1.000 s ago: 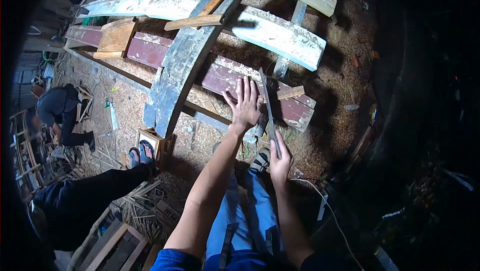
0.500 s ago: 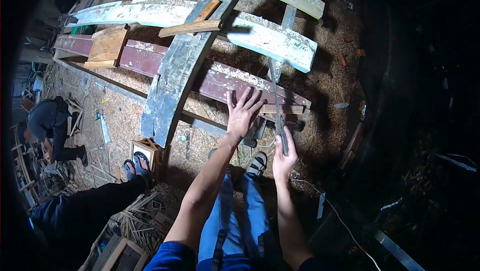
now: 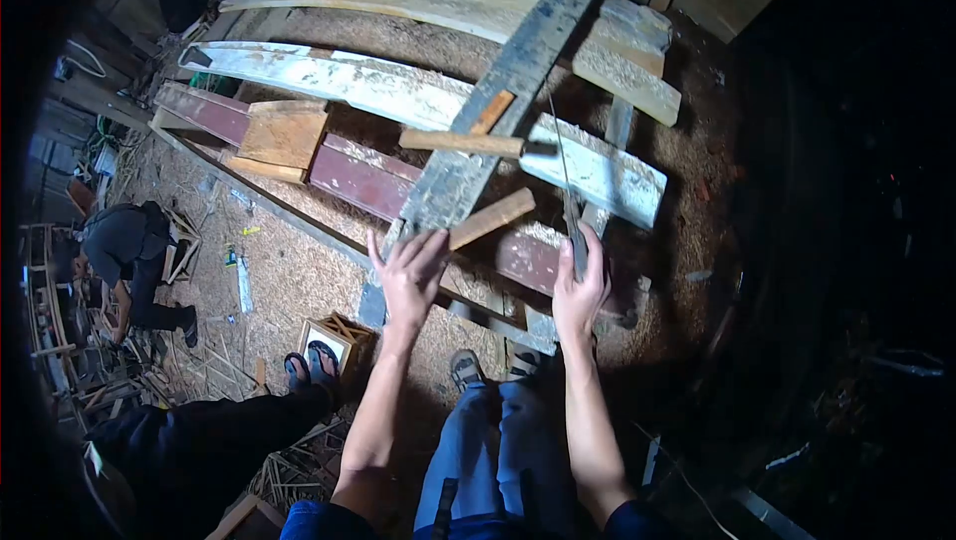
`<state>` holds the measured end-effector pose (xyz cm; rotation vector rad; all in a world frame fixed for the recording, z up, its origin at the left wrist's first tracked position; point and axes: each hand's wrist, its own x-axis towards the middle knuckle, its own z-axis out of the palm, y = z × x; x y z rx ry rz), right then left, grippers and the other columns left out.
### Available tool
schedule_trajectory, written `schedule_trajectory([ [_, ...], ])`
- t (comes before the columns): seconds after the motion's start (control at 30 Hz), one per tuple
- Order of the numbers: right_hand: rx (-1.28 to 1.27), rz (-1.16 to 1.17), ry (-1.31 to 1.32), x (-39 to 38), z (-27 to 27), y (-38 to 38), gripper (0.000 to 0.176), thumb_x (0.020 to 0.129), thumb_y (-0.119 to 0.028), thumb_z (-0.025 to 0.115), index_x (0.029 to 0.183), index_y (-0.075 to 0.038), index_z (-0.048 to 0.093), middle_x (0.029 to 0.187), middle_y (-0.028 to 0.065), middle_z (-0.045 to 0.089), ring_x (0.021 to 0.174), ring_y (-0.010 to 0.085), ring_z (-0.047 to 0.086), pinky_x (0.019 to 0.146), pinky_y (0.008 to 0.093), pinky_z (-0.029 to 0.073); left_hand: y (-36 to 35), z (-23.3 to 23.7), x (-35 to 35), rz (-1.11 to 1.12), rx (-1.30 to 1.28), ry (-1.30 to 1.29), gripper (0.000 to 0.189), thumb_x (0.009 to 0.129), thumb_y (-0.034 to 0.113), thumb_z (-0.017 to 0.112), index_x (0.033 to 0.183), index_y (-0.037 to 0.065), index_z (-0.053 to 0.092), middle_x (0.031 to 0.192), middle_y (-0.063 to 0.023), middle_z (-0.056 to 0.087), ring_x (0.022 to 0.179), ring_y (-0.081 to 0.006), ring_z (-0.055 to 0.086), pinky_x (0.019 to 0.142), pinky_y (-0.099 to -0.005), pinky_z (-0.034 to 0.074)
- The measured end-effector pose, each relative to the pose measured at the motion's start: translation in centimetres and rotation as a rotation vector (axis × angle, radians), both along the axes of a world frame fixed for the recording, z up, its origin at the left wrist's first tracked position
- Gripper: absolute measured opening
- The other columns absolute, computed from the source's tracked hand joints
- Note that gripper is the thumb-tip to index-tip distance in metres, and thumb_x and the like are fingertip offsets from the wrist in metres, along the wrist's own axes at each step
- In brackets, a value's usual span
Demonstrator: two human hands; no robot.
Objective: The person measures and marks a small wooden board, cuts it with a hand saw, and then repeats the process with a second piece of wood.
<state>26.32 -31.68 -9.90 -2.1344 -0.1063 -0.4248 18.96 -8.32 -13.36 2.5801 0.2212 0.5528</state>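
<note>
My right hand (image 3: 582, 286) is wrapped round the dark handle of a handsaw (image 3: 570, 203), whose long thin blade is seen nearly edge-on and points away over the white plank (image 3: 637, 184). In my left hand (image 3: 410, 276) is a short wooden strip (image 3: 495, 218), its free end slanting up to the right above the maroon plank (image 3: 363, 178). The fingertips at the strip are partly hidden. Beneath that hand is the end of a dark, worn plank (image 3: 523, 67) laid across the others. A wooden-handled tool with a dark head, seemingly a hammer (image 3: 463, 142), lies on it.
A brown wooden block (image 3: 284, 136) rests on the maroon plank. Sawdust (image 3: 289, 251) covers the ground. On the left another person's sandalled feet (image 3: 314, 366) are on a small wooden stand, and a second person (image 3: 129, 251) bends over scrap wood. A cable (image 3: 697, 495) trails at lower right.
My left hand has lifted off the maroon plank and moved left with the wooden strip. My right hand has raised the saw off the strip. The view has shifted.
</note>
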Motion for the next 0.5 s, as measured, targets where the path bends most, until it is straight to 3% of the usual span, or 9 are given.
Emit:
schedule_trajectory([
  [0.1,-0.018,0.044,-0.014,5.7,0.5,3.5,0.031,0.103,-0.024,0.067,0.128,-0.005,0.066,0.116,0.0204,0.073,0.103,0.0393,0.071,0.089,0.0447,0.054,3.8,0.5,2.7,0.121,-0.113,-0.003,0.045,0.088,0.018,0.081,0.132,0.01,0.071,0.12,-0.0087,0.074,0.118,-0.0267,0.067,0.129,-0.06,0.011],
  [0.17,-0.148,0.104,-0.041,10.0,-0.4,4.7,0.029,0.104,-0.028,0.066,0.128,-0.011,0.065,0.111,0.0183,0.072,0.099,0.0397,0.069,0.083,0.0462,0.053,5.3,0.4,4.8,0.139,-0.127,-0.007,0.045,0.088,0.018,0.081,0.131,0.009,0.071,0.119,-0.0091,0.074,0.118,-0.0269,0.067,0.129,-0.0593,0.011],
  [0.33,-0.328,0.2,-0.144,20.3,-2.7,9.0,0.024,0.104,-0.027,0.06,0.125,-0.013,0.062,0.105,0.0154,0.073,0.099,0.0371,0.067,0.081,0.0514,0.052,7.8,-0.5,11.0,0.219,-0.148,0.018,0.042,0.089,0.024,0.082,0.126,0.009,0.074,0.119,-0.0106,0.074,0.119,-0.0271,0.066,0.129,-0.0579,0.01],
  [0.47,-0.326,0.305,-0.095,25.6,-4.9,11.0,0.021,0.1,-0.022,0.064,0.119,-0.013,0.063,0.1,0.0121,0.07,0.098,0.0339,0.065,0.083,0.0494,0.049,8.6,-1.4,15.0,0.32,-0.195,0.069,0.044,0.089,0.029,0.081,0.127,0.008,0.073,0.121,-0.0115,0.074,0.122,-0.0278,0.065,0.129,-0.0586,0.009],
  [0.5,-0.429,0.328,-0.098,26.3,-5.4,11.2,0.022,0.097,-0.019,0.065,0.118,-0.013,0.063,0.099,0.0109,0.069,0.098,0.0319,0.064,0.084,0.048,0.047,8.8,-1.7,15.8,0.326,-0.212,0.093,0.045,0.09,0.032,0.08,0.127,0.008,0.074,0.121,-0.0119,0.074,0.124,-0.0279,0.065,0.129,-0.0593,0.009],
])
